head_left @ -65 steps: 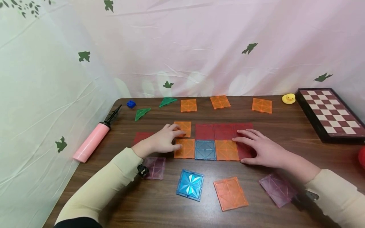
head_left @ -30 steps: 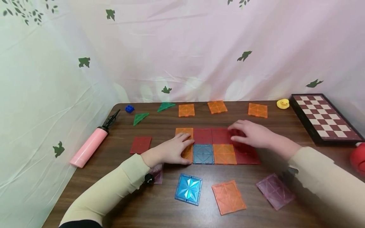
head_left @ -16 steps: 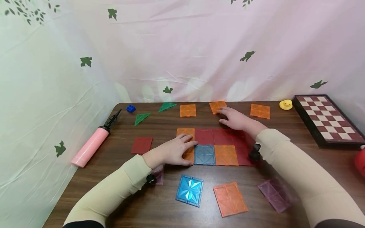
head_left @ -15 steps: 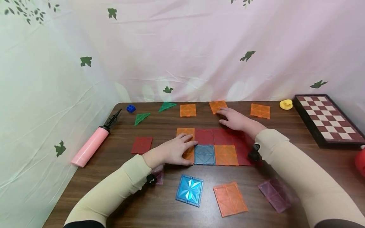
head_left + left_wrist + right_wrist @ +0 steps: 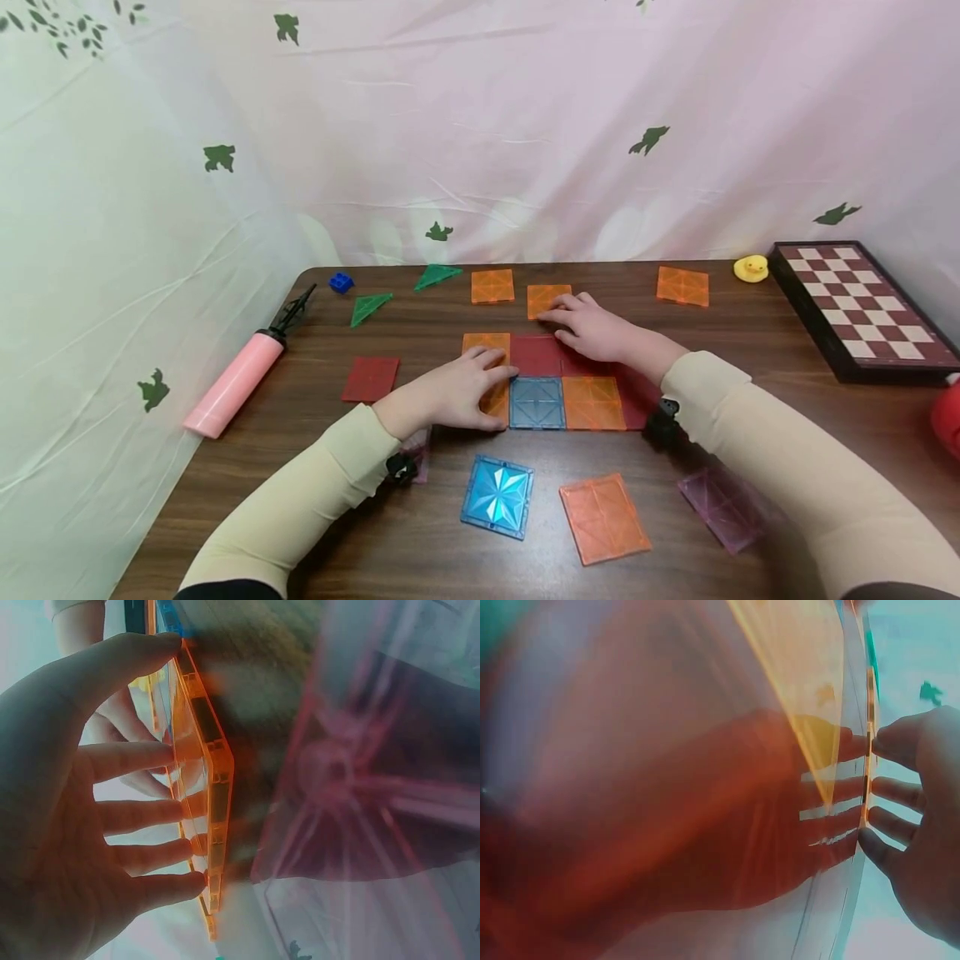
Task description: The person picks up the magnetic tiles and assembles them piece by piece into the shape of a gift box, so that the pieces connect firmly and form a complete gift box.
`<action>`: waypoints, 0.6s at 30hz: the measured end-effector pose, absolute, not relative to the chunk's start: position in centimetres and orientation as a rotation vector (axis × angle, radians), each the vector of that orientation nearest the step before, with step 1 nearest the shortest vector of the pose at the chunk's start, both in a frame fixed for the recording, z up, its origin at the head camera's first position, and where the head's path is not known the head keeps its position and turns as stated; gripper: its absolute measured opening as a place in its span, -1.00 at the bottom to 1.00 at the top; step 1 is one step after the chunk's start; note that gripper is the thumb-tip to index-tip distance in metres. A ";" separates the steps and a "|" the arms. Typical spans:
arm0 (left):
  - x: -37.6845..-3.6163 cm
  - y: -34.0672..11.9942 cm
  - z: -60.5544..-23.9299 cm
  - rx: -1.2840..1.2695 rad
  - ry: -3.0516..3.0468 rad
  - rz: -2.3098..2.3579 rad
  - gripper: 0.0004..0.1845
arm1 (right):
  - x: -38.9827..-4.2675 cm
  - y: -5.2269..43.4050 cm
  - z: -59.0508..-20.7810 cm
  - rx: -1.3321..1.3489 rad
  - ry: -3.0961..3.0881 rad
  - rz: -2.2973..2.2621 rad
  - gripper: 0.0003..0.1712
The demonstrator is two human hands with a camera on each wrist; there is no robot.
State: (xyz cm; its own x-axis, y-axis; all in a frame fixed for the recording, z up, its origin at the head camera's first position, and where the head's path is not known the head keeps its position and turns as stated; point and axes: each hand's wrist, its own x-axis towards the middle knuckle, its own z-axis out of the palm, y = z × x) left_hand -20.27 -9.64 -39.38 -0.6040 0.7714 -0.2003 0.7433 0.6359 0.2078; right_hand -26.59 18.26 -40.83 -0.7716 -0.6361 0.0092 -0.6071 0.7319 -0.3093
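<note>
On the dark wooden table [image 5: 420, 533], the right hand [image 5: 592, 327] lies with its fingers stretched flat, the fingertips touching the near-right edge of a loose orange tile [image 5: 546, 300]; it grasps nothing. That orange tile lies flat just behind the joined patch of tiles [image 5: 558, 379], slightly apart from the patch's far edge, its sides roughly square to the table's back edge; being square, it has no long axis. The left hand [image 5: 450, 398] rests open, fingers spread, pressing on the orange tiles at the patch's left end [image 5: 486, 343]. The left wrist view shows those fingers lying straight against an orange tile's edge [image 5: 210, 795]. Bare wood lies between the patch and the back row, where another orange tile [image 5: 492, 286] and a third [image 5: 682, 286] sit near the cloth backdrop. To the left a red tile [image 5: 370, 379] lies alone; nearer the person sit a blue star tile [image 5: 498, 496], an orange tile [image 5: 604, 517] and a purple tile [image 5: 722, 507]. A chessboard [image 5: 862, 308] occupies the table's right edge, a pink pump [image 5: 240, 379] the left.
</note>
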 end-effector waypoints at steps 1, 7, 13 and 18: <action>-20.3 -9.6 -39.4 1.231 2.589 0.149 -0.14 | -26.4 18.0 -40.8 -1.031 2.827 -0.451 -0.52; -20.3 -9.6 -39.3 1.229 2.594 0.148 -0.14 | -25.7 17.2 -40.5 -1.081 2.794 -0.446 -0.51; -20.3 -9.6 -39.4 1.227 2.596 0.151 -0.14 | -25.6 17.1 -40.7 -1.088 2.784 -0.446 -0.51; -20.2 -9.6 -39.3 1.232 2.592 0.145 -0.14 | -25.3 17.1 -40.6 -1.075 2.776 -0.467 -0.51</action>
State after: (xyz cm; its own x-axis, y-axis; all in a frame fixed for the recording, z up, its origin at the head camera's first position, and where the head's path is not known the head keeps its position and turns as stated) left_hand -20.17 -9.60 -39.29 -0.6032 0.7728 -0.1970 0.7461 0.6341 0.2029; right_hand -25.30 17.08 -40.64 -0.7385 -0.6742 -0.0076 -0.6346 0.6988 -0.3302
